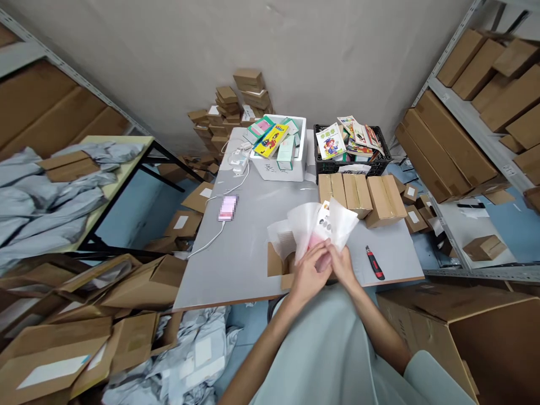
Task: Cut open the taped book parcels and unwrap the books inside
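White foam wrapping sheet [302, 222] flares open around a white and pink printed packet [324, 224]. My left hand [310, 273] grips the sheet and packet from the left, fingers bent over the lower end. My right hand [341, 264] pinches the same lower end from the right, its fingertips meeting those of the left. The packet's bottom is hidden by the fingers. Just behind and left of my hands, an open cardboard box [274, 261] sits at the table's front edge, partly covered by the sheet. A red and black box cutter [374, 262] lies to the right.
On the grey table [253, 247] stand a white bin [278, 169] of boxes, a black crate [352, 167] of books and closed cartons [382, 199]. A phone [228, 208] lies left on its cable. Boxes crowd the floor and shelves; a large open carton [426, 320] stands at right.
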Action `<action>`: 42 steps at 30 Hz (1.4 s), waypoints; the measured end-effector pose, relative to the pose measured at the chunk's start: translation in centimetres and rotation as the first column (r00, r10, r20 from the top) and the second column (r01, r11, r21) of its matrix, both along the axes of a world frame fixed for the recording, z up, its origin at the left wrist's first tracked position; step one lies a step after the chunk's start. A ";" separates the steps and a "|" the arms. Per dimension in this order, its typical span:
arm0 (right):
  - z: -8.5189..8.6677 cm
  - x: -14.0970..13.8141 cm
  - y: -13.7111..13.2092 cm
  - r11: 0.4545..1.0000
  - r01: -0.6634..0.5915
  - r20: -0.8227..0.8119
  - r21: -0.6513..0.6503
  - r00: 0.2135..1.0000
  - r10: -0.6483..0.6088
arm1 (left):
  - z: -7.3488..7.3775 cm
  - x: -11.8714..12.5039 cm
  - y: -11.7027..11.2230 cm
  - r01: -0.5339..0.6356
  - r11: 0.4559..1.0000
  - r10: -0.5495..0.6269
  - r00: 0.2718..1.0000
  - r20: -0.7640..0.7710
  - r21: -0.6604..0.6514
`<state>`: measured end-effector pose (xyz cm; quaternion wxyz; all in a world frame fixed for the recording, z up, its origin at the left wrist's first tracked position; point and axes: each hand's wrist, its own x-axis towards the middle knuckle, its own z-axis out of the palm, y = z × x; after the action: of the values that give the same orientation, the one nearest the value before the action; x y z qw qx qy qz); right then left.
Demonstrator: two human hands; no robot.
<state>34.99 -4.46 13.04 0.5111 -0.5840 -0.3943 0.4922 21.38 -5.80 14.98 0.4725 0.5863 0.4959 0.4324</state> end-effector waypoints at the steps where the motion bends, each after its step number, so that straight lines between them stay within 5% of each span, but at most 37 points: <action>1: 0.1 0.3 0.1 0.999 0.032 -0.045 -0.039 0.998 -0.033 | 0.1 -0.3 0.2 0.027 1.000 -0.027 1.000 0.012 0.015; 6: 0.5 2.7 -0.4 0.983 0.023 -0.261 -0.183 0.963 -0.071 | 0.0 -3.1 1.8 -0.238 0.966 0.245 0.968 0.059 -0.103; 10: 0.5 3.3 -0.6 0.979 0.006 -0.364 -0.203 0.928 -0.081 | 0.4 -4.4 2.1 0.001 0.884 0.180 0.922 0.342 -0.467; 13: -0.1 3.4 -0.1 0.974 0.059 -0.359 -0.221 0.923 -0.138 | 0.9 -4.7 1.7 0.119 0.810 0.195 0.870 0.454 -0.575; 19: -2.2 6.4 1.6 0.923 0.339 -0.258 -0.182 0.889 -0.378 | 1.1 -6.0 1.2 -0.039 0.841 0.327 0.832 0.449 -0.539; 23: -1.8 11.0 1.9 0.845 0.519 -0.263 -0.128 0.804 -0.534 | 0.5 -8.9 1.2 -0.188 0.831 0.447 0.785 0.428 -0.523; 27: 0.4 13.7 1.2 0.890 0.444 -0.224 -0.106 0.861 -0.456 | -0.2 -11.2 1.3 -0.212 0.800 0.503 0.746 0.436 -0.560; 32: 2.8 13.5 0.4 0.926 0.377 -0.138 -0.032 0.916 -0.378 | -1.0 -11.2 1.2 -0.161 0.773 0.510 0.734 0.449 -0.614; 38: 2.8 12.9 0.1 0.949 0.316 -0.039 -0.022 0.948 -0.317 | -1.9 -10.8 1.6 -0.194 0.776 0.548 0.679 0.488 -0.601; 42: 2.5 12.3 -0.1 0.952 0.293 -0.033 -0.087 0.954 -0.296 | -2.6 -11.4 4.4 -0.189 0.793 0.542 0.652 0.530 -0.579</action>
<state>47.26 -4.52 15.54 0.5636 -0.6450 -0.2707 0.4393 9.94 -1.42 12.40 0.6456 0.1381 0.4918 0.5677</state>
